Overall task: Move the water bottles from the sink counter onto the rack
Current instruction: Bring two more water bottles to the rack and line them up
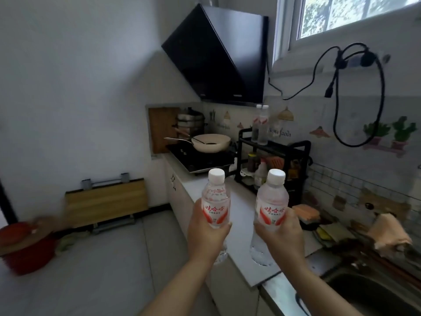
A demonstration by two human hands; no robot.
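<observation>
The one camera rides on the person's head, looking forward and somewhat down along the counter [241, 208] to the far corner under the range hood [218, 58]. Nearest the lens, low and central, the left hand [205, 236] grips the left water bottle [216, 201], the right hand [282, 238] the right water bottle [272, 201]. The wide view reaches the window [355, 14] top right, the sink [369, 290] bottom right, the floor [91, 270] at left.

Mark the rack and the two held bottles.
rack [287, 147], head view, bare top shelf.
left bottle [214, 212], head view, label.
right bottle [272, 213], head view, label.
</observation>
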